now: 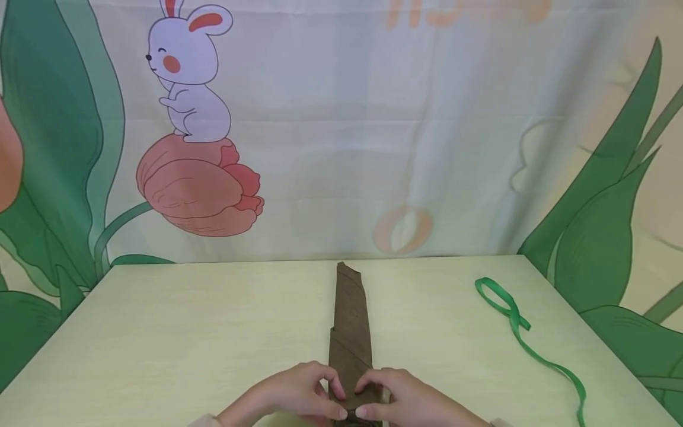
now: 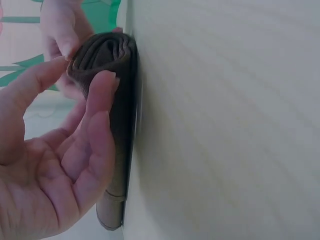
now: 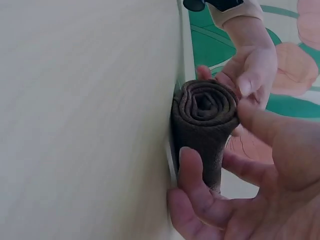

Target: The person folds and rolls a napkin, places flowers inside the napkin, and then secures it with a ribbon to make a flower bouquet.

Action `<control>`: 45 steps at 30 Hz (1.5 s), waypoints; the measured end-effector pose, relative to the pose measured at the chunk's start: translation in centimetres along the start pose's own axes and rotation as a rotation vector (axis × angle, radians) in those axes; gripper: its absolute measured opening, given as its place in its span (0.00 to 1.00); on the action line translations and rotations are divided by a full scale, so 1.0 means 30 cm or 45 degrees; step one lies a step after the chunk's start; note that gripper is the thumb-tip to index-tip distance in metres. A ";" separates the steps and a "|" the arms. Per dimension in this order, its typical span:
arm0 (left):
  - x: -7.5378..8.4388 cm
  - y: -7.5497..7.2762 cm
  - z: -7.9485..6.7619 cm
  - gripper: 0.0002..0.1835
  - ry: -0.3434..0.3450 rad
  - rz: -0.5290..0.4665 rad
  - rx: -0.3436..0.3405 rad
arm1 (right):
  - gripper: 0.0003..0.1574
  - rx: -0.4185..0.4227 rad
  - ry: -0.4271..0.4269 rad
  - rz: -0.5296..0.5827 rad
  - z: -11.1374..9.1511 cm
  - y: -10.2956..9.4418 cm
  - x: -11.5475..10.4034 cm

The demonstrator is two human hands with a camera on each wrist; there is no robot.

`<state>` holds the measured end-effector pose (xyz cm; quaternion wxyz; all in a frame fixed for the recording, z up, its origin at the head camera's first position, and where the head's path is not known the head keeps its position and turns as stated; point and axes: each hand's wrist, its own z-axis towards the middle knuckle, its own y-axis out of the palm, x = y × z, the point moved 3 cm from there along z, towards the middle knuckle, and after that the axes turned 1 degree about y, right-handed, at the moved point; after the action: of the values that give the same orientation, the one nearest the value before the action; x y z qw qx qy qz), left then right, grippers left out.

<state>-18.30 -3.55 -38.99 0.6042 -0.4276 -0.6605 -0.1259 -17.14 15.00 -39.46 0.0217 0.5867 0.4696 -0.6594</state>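
A long folded strip of brown cloth (image 1: 351,314) runs away from me down the middle of the table, its far tip near the back edge. The near end is coiled into a thick roll (image 3: 206,102), whose spiral layers show in both wrist views. At the left side of the roll, my left hand (image 1: 304,391) holds it between thumb and curled fingers. My right hand (image 1: 405,394) grips the opposite side in the same way, thumb on the near face. Both thumb tips almost meet at the roll in the head view.
A thin green ribbon (image 1: 514,320), looped at its far end, lies on the right of the pale table (image 1: 213,326). Behind the table's back edge hangs a printed cloth backdrop (image 1: 331,148) with a rabbit, flowers and leaves.
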 end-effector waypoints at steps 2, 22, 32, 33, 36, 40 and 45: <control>-0.002 -0.001 0.000 0.03 0.011 0.010 -0.008 | 0.18 -0.033 -0.033 0.074 -0.003 -0.001 0.002; 0.007 0.023 0.009 0.11 0.073 0.287 0.034 | 0.17 0.066 -0.085 -0.210 0.016 0.015 -0.004; 0.008 0.031 0.018 0.11 0.069 0.368 0.072 | 0.16 0.060 -0.113 -0.223 0.015 0.012 0.003; 0.007 0.030 0.020 0.11 0.076 0.372 0.067 | 0.16 0.045 -0.118 -0.167 0.013 0.008 0.006; 0.005 0.020 0.029 0.09 0.115 0.377 0.045 | 0.17 0.018 -0.123 -0.016 0.006 -0.002 0.019; 0.000 -0.005 0.049 0.06 0.197 0.394 0.079 | 0.19 0.012 -0.132 0.058 0.003 -0.013 0.029; -0.003 -0.044 0.080 0.09 0.257 0.310 0.197 | 0.22 0.011 -0.111 0.000 0.006 -0.019 0.033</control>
<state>-20.92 -2.73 -39.19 0.7094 -0.4420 -0.5474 -0.0428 -17.92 15.72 -39.95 0.0397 0.5574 0.4654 -0.6864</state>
